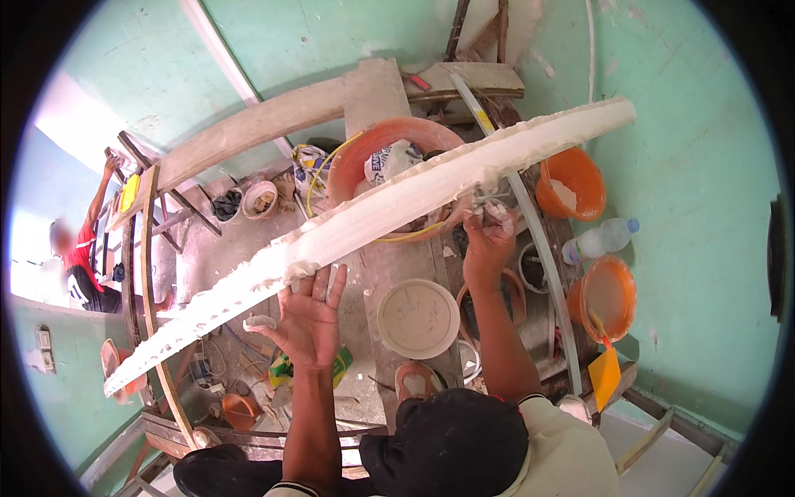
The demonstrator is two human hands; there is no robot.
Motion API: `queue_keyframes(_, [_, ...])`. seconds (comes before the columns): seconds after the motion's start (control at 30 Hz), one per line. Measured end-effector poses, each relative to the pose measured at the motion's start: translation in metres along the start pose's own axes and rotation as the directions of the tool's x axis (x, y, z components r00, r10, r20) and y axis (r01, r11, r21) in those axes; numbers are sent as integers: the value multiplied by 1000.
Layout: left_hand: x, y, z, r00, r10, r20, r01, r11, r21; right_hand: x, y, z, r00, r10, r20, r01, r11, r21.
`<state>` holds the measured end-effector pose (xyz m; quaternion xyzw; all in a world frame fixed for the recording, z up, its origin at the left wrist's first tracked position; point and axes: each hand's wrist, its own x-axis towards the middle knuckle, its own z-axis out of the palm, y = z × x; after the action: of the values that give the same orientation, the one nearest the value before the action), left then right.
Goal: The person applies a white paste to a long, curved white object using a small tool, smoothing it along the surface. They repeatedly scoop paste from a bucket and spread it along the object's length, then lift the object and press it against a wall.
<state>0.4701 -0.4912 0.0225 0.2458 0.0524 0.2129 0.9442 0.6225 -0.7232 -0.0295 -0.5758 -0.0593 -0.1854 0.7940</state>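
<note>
A long white plaster moulding (397, 210) slants across the view from lower left to upper right, with ragged wet plaster along both edges. My left hand (308, 319) is palm up under its lower edge, fingers apart and tips touching it; whitish plaster coats the thumb. Farther right, my right hand (489, 240) grips the lower edge with bent, plaster-smeared fingers. Both hands hold the moulding up above a large orange tub (352, 153), which contains a white printed bag (392, 161). Between my forearms, a round pale bucket (418, 319) stands below.
Orange buckets (571, 184) (603, 298) and a clear bottle (609, 238) line the right side. An orange-bladed tool (604, 378) leans there. A long metal straightedge (542, 248) crosses the planks. A wooden plank (248, 128) spans the back. Another person (83, 257) is at far left.
</note>
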Motion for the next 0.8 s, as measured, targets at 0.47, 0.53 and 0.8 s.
queue_keyframes(0.47, [-4,8,19,1000,24,-5,-24,1000,14,-49,12,1,978,-38,207,116,919,-376])
queue_keyframes(0.53, [-4,8,19,1000,24,-1,-24,1000,1,-64,11,-6,966,66,249,1,965,-261])
queue_keyframes(0.8, [-6,10,25,1000,10,-22,-10,1000,-3,-44,-9,23,862,281,422,-421,861,285])
